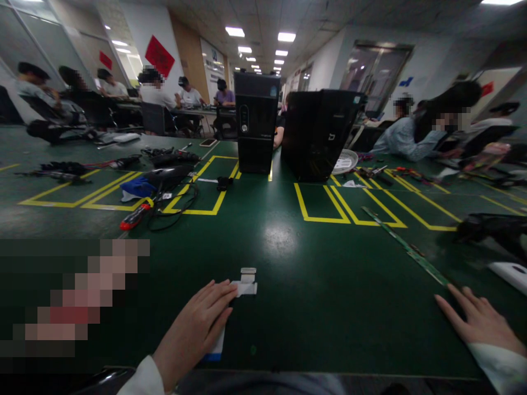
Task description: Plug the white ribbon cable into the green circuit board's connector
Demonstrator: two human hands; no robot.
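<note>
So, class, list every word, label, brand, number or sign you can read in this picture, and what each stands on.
None can be read with certainty.
Left computer: front lettering and blue sticker, too small and blurred.
Right computer: pale mark and corner sticker, no legible word.
Large red wall paper: dark marks, too blurred.
Blue wall mark, far right: no readable letters.

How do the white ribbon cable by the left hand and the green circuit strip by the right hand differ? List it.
Colour: the white ribbon cable is white with a blue end; the green circuit strip is green.
Shape: the cable jogs sideways near its connector; the strip runs long and straight.
Cover: the left hand hides part of the cable; most of the strip shows.
Shared: both lie on the table.
</note>
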